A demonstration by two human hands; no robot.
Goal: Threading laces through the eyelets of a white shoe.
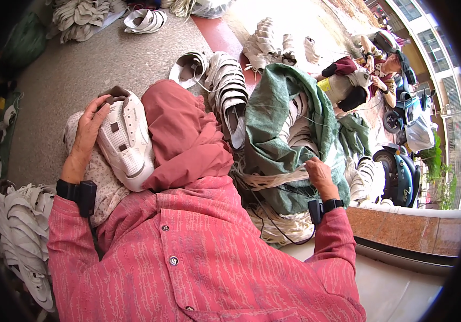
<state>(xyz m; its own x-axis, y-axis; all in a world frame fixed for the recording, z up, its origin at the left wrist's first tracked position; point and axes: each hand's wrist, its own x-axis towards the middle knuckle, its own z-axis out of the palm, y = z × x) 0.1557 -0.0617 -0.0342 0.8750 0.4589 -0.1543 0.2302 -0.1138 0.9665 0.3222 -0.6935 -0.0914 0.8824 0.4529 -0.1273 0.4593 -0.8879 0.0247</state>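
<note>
On my lap a white shoe upper (127,140) rests with its toe toward my body, its row of eyelets facing up and no laces in them. My left hand (89,126) holds it by the side near the heel opening, fingers bent over the edge. Off to the right, my right hand (319,174) has its fingers curled together at the end of a bundle of cream shoelaces (273,180). The bundle lies across a green sack (273,129). More pale uppers (294,123) show inside the sack's open mouth.
Nested stacks of white uppers stand beside the sack (226,80), at my left (24,231) and at the far left (80,19). Further off at the right sits another person (383,75) with work in hand, near parked scooters (396,174). A stone ledge (407,231) runs along the right.
</note>
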